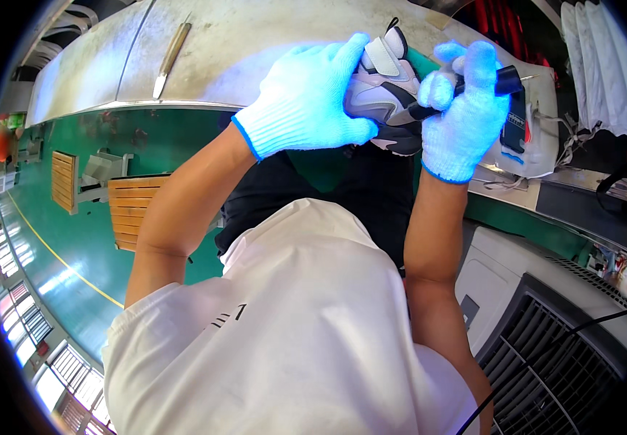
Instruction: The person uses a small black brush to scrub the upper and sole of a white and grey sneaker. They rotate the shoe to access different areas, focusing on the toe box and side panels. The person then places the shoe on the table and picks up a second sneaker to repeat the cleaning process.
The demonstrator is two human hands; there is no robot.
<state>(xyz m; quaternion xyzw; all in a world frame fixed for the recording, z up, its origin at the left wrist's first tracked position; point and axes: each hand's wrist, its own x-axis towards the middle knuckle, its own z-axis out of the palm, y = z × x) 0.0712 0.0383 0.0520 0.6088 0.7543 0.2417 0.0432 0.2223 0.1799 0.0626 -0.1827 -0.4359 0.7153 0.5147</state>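
Observation:
My left hand (306, 98), in a white knit glove with a blue cuff, grips a white, grey and black sneaker (384, 80) from its left side and holds it up in front of my chest. My right hand (464, 109), gloved the same way, is closed around a black-handled tool (505, 81) whose metal tip (404, 116) touches the shoe's lower side near the sole. Both hands hover just before the edge of a worn metal workbench (255, 51).
A thin metal blade tool (171, 58) lies on the bench at the left. A second shoe part with blue and red marks (520, 138) lies at the right. A wooden stool (131, 206) stands on the green floor. A white fan unit (545, 341) sits lower right.

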